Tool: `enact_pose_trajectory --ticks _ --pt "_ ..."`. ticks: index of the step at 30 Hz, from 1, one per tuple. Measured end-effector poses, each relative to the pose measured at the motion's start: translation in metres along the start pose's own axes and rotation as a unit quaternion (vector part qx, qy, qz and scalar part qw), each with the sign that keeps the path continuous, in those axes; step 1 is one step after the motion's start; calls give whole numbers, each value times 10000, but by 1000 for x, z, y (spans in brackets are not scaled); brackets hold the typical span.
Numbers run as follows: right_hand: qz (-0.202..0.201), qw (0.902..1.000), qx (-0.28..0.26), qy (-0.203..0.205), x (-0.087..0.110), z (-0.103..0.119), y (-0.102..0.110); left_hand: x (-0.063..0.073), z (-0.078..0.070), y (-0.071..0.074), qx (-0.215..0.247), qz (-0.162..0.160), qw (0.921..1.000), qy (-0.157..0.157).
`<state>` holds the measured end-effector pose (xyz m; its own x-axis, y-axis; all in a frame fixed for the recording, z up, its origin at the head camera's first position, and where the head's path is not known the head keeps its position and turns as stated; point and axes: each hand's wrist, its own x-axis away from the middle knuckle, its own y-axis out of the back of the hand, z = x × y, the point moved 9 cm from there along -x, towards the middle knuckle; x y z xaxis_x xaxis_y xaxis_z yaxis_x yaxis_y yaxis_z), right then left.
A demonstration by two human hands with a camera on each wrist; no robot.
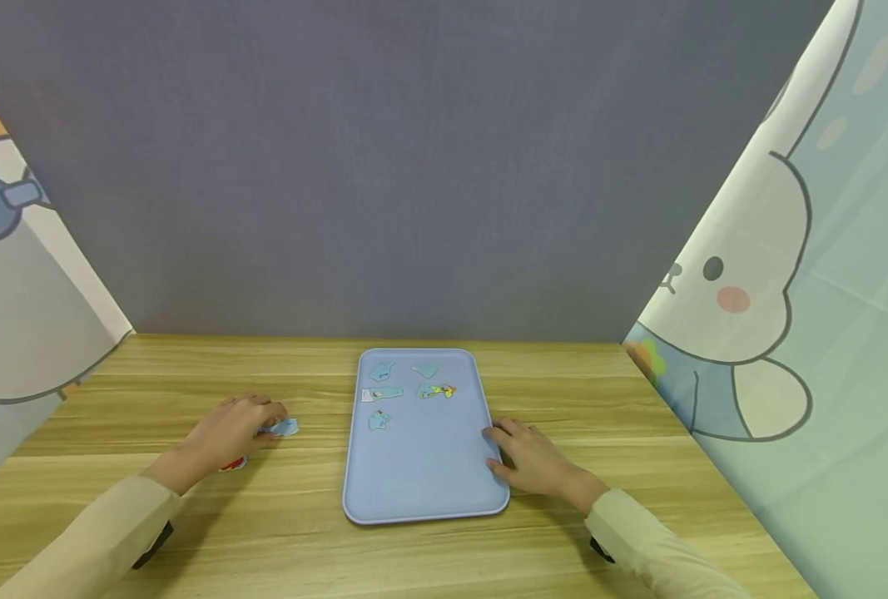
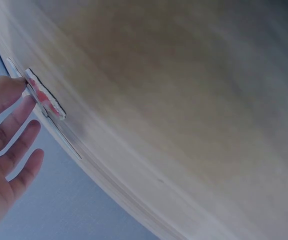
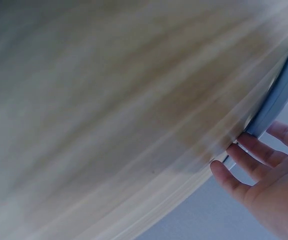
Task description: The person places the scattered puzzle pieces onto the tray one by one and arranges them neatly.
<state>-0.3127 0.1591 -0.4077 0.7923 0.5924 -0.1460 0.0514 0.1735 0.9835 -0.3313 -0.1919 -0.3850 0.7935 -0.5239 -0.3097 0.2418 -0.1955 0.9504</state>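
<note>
Right now your left hand (image 1: 230, 433) rests on the bench (image 1: 189, 532), fingers relaxed, touching a blue puzzle piece (image 1: 285, 428); right hand (image 1: 537, 462), fingers straight, touches the tray (image 1: 421, 491) edge.

Puzzle pieces (image 1: 406, 391) too small; tabletop (image 3: 109, 110) blurred

Wood-grain worktop (image 1: 601, 391) carries a light blue tray (image 1: 421, 474) at centre, its right rim touched by the right grip (image 1: 537, 462). Just beside the left grip (image 1: 226, 433) lie a blue puzzle piece (image 1: 285, 428) and a red-marked piece (image 1: 232, 464), both flat on the worktop.
</note>
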Motion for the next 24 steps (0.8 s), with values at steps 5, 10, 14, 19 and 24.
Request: enact_pose_trajectory --ticks 5,10,14,19,24 --pt "50 10000 -60 -16 0 0 0 0 -1 0 18 55 10000 3" --pt "81 9999 -55 -62 0 -1 -2 -1 0 -1 80 103 9999 16" --pt "115 9999 -50 -87 0 -2 -2 -1 0 -2 104 180 9998 -4" --pt "110 9999 -21 -50 0 0 -1 -1 -1 -1 47 227 9997 -92" --pt "93 9999 -20 -56 -1 1 0 -2 -2 0 1 184 9996 -225"
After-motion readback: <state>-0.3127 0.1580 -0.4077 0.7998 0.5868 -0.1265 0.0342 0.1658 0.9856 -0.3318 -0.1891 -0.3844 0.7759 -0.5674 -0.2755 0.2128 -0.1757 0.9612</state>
